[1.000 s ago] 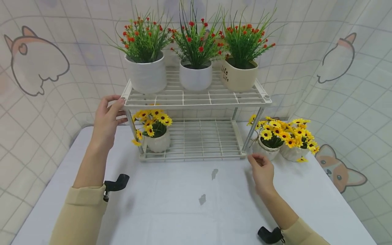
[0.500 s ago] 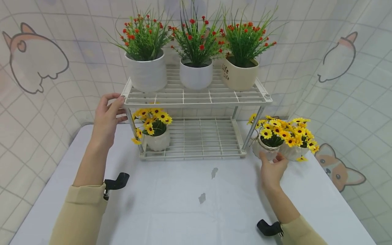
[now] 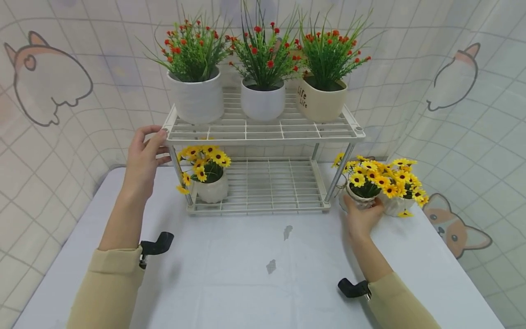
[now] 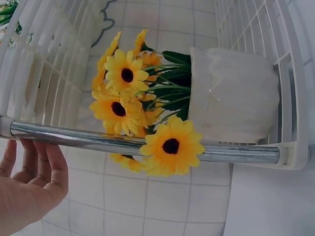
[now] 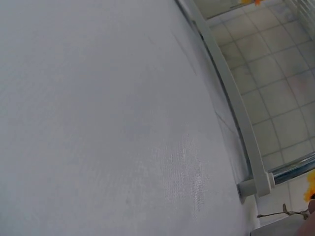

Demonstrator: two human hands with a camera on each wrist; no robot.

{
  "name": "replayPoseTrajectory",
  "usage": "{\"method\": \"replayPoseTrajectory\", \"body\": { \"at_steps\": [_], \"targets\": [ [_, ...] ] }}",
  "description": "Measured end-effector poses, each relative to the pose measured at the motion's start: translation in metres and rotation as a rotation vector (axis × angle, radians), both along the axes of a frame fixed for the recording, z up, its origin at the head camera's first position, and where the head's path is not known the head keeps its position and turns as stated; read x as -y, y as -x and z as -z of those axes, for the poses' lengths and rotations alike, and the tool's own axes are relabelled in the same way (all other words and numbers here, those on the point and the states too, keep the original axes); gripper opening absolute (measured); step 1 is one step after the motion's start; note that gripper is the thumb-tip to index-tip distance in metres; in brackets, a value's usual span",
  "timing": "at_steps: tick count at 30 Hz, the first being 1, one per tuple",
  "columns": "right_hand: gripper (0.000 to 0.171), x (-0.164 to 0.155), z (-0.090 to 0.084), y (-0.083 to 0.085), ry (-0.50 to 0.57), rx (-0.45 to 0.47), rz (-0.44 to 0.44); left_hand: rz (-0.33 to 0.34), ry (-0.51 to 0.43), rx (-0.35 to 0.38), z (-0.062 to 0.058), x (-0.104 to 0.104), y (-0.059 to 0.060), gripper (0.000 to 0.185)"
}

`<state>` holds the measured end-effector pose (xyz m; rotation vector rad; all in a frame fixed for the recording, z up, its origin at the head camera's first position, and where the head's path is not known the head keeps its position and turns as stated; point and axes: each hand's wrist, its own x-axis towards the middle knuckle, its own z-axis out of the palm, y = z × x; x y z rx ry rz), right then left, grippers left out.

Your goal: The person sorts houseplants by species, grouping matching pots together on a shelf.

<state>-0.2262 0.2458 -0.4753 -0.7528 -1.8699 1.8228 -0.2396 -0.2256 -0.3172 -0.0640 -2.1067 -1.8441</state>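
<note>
Right hand (image 3: pixel 361 218) is wrapped around the front of the nearer white sunflower pot (image 3: pixel 356 201), fingers curled on its lower wall, pot standing upright on the white surface (image 3: pixel 263 274). The pot sits directly ahead of the hand, just right of the rack's front-right leg (image 3: pixel 339 172) and touching or nearly touching a second sunflower pot (image 3: pixel 397 205) on its right (can't tell which). Its long axis is vertical, flowers up. The open run of the lower shelf (image 3: pixel 271 185) lies to the left of the pot, past that leg.

Left hand (image 3: pixel 144 157) is well apart from it, at the top shelf's front-left corner (image 3: pixel 169 135), fingers fairly straight against the frame; the wrist view shows fingertips (image 4: pixel 34 167) below the chrome leg (image 4: pixel 147 146), not closed round it.

Containers:
- top shelf (image 3: pixel 263 130): three pots of red-flowered greenery, two white, one cream marked "Life"
- lower shelf: one white sunflower pot (image 3: pixel 211 189) at the left end, upright
- surface, right of rack: the two sunflower pots

Right wrist view shows only surface and rack base.
</note>
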Motion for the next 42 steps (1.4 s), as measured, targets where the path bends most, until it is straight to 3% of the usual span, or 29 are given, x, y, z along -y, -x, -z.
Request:
{"method": "replayPoseTrajectory", "body": {
  "at_steps": [15,26,34,42],
  "targets": [
    [0.106,0.005,0.009,0.027,0.024,-0.088,0.133,-0.009,-0.003,0.000,0.001,0.002,0.002,0.037],
    [0.105,0.003,0.011,0.033,0.094,-0.173,0.153,-0.011,-0.005,0.000,0.003,0.002,0.003,0.036],
    [0.106,0.005,0.010,0.031,0.188,-0.259,0.166,-0.009,-0.010,0.003,0.004,0.003,0.002,0.035],
    [0.109,0.007,0.006,0.018,0.239,-0.225,0.159,0.001,-0.010,-0.007,0.004,0.003,0.002,0.035]
  ]
}}
